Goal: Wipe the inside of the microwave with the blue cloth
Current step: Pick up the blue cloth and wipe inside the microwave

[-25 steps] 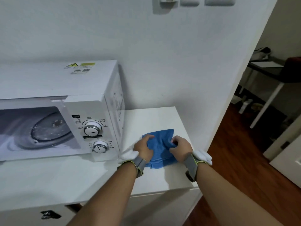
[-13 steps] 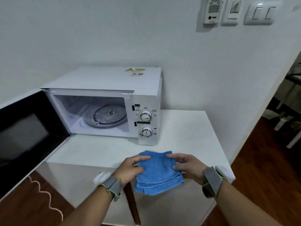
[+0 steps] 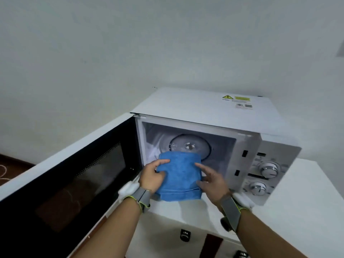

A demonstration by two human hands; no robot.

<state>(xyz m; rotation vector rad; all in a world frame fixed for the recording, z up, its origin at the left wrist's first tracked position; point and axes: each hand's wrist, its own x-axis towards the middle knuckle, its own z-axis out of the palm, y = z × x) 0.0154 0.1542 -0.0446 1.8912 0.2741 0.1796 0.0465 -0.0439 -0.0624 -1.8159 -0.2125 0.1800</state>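
Blue cloth (image 3: 179,178) pinched between left hand (image 3: 151,176) and right hand (image 3: 212,180) fingers, at microwave (image 3: 204,116) mouth

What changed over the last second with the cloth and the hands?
Both hands, left hand and right hand, carried the folded blue cloth from the counter beside the microwave up to its open cavity. The grip on it and the open door are unchanged.

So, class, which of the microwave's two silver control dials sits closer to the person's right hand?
The lower silver dial: it sits just beside the right hand, below the upper dial.
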